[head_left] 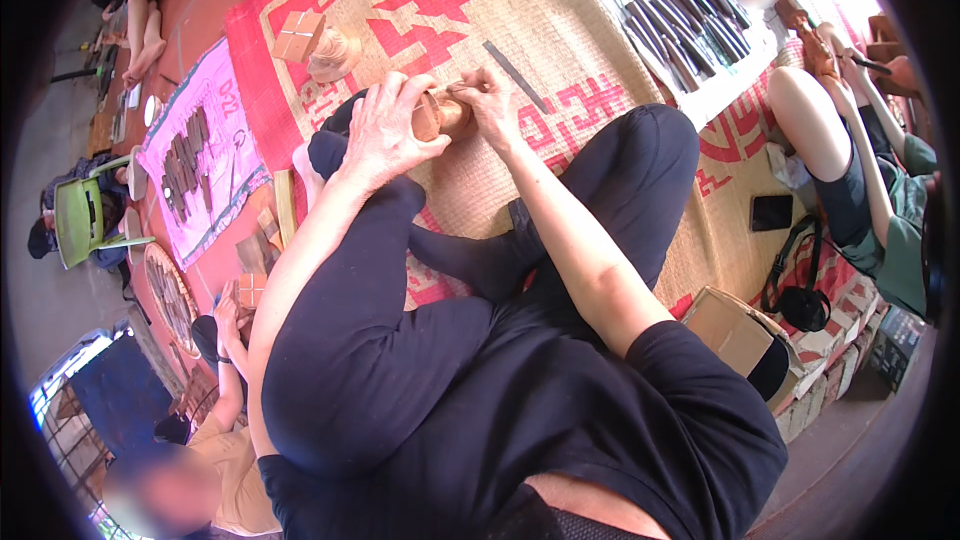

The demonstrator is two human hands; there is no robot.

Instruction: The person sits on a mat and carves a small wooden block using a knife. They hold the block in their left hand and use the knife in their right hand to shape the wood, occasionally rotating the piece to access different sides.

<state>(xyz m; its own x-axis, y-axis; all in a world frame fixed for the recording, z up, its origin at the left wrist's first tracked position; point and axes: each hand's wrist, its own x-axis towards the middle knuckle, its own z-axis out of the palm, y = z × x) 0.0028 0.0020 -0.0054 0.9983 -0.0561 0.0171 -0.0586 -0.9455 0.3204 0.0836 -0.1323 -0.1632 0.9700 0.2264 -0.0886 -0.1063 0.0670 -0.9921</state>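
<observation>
My left hand (380,128) is wrapped around a rounded, light-brown wooden piece (428,118) above the woven mat, beside my left knee. A flat, paler cut end of the wood shows between thumb and fingers. At the wood's right end, my right hand (487,108) is closed in a pinch, its fingertips against or very near the wood. Whatever those fingertips hold is too small to make out. Just beyond my right hand, a narrow dark flat strip (515,75) lies on the mat. Farther left rest a light wooden block with pencilled lines (298,35) and a roughly carved wooden piece (335,55).
Many dark carving tools (675,25) lie in rows at the far right, others on a pink sheet (235,145) at left. Co-workers sit on both sides; the right one holds a carved wooden piece (818,50). A phone (771,212) and a cardboard box (735,330) lie right.
</observation>
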